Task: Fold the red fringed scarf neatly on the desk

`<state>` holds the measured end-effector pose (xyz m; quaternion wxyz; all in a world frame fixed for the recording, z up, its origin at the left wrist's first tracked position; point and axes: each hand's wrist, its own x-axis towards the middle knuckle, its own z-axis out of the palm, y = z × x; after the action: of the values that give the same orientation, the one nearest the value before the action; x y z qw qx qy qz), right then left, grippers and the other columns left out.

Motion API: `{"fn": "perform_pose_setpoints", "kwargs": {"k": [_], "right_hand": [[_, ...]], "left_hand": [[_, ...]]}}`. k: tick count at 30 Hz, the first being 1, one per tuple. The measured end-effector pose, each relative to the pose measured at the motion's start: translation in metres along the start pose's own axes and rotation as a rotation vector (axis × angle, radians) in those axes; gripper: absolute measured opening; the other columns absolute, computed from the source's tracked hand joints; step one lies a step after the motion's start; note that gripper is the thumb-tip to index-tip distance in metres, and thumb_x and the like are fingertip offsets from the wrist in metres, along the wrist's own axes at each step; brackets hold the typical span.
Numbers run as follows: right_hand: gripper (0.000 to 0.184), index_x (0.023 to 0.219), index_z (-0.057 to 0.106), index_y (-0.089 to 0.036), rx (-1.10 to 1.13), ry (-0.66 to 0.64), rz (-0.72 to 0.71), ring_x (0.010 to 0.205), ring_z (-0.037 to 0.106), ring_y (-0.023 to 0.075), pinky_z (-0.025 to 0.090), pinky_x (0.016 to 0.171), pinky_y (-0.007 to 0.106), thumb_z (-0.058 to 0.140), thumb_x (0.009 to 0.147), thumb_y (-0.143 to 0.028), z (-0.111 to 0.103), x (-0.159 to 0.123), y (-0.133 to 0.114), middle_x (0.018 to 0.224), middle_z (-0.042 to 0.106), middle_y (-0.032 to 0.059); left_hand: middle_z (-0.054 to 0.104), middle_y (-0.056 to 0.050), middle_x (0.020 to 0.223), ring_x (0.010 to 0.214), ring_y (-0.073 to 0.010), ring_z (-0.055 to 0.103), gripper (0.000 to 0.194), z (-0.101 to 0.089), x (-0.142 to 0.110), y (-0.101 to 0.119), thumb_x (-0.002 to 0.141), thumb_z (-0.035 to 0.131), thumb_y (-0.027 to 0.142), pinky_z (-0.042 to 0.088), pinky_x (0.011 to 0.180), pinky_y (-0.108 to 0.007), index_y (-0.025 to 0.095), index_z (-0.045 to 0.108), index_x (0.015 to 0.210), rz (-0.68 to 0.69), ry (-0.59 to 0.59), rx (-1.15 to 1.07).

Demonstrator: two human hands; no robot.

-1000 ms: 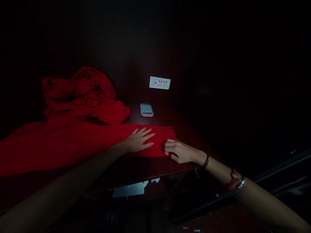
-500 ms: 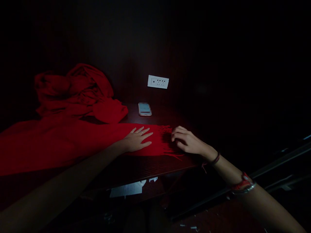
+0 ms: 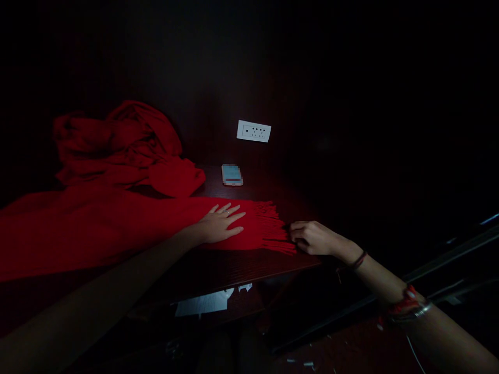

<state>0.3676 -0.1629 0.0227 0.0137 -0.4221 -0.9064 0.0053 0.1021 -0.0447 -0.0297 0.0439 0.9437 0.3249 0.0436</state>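
A red scarf (image 3: 117,228) lies spread flat across a dark wooden table (image 3: 241,265), its fringed end (image 3: 275,234) pointing right. My left hand (image 3: 220,224) rests flat on the scarf near that end, fingers stretched out; one finger wears a ring. At the tips of the fringe is my right hand (image 3: 312,238), fingers curled and pinching the strands. Red cords and a bracelet sit on my right wrist and forearm.
More red cloth (image 3: 125,148) is heaped at the back left. A phone (image 3: 232,175) lies on the table behind the scarf. A white wall socket (image 3: 253,131) is above it. White papers (image 3: 205,303) show below the table edge. The surroundings are very dark.
My right hand moved from the scarf's near corner out to the right along the fringe, which now lies drawn out straight. My left hand stayed pressed on the scarf.
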Motion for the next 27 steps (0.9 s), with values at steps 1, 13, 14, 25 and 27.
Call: {"fn": "perform_pose_setpoints", "kwargs": {"k": [1,13,14,25,27], "right_hand": [[0.015,0.065,0.052,-0.017,0.002,0.021,0.011,0.072,0.047,0.0137,0.038,0.069,0.026,0.042,0.068,-0.007,-0.006,-0.001,-0.001,0.077,0.051,0.0035],[0.021,0.076,0.052,-0.016,0.110,0.088,-0.186,0.072,0.047,0.0128,0.038,0.071,0.026,0.039,0.066,-0.003,0.019,0.047,-0.026,0.075,0.053,0.0034],[0.022,0.077,0.053,-0.016,0.102,0.088,-0.169,0.073,0.047,0.0128,0.038,0.072,0.026,0.039,0.066,-0.003,0.021,0.040,-0.022,0.075,0.053,0.0036],[0.017,0.076,0.053,-0.015,0.036,0.162,-0.029,0.071,0.047,0.0143,0.037,0.072,0.029,0.039,0.070,-0.009,-0.011,0.011,-0.018,0.074,0.054,0.0044],[0.018,0.079,0.052,-0.015,0.085,0.178,-0.116,0.076,0.046,0.0145,0.037,0.074,0.028,0.039,0.070,-0.008,-0.006,0.027,-0.029,0.078,0.053,0.0050]], "left_hand": [[0.015,-0.001,0.137,0.124,-0.0249,0.011,0.057,0.000,0.000,0.000,0.079,0.021,0.058,0.009,0.098,-0.044,0.030,0.022,0.129,0.001,-0.003,-0.002],[0.018,-0.001,0.137,0.124,-0.0234,0.012,0.057,0.002,-0.001,-0.001,0.079,0.020,0.059,0.009,0.098,-0.044,0.031,0.022,0.128,0.007,0.015,0.004],[0.018,-0.001,0.137,0.124,-0.0235,0.012,0.057,0.002,-0.001,-0.001,0.079,0.020,0.059,0.009,0.098,-0.044,0.031,0.023,0.128,0.011,0.018,0.001],[0.017,-0.001,0.137,0.124,-0.0242,0.011,0.057,0.001,0.000,0.000,0.079,0.021,0.059,0.010,0.098,-0.045,0.031,0.022,0.128,0.005,0.007,-0.011],[0.017,-0.001,0.137,0.124,-0.0240,0.011,0.057,0.001,0.000,0.000,0.079,0.021,0.059,0.009,0.098,-0.044,0.031,0.022,0.128,0.001,0.012,-0.004]]}}
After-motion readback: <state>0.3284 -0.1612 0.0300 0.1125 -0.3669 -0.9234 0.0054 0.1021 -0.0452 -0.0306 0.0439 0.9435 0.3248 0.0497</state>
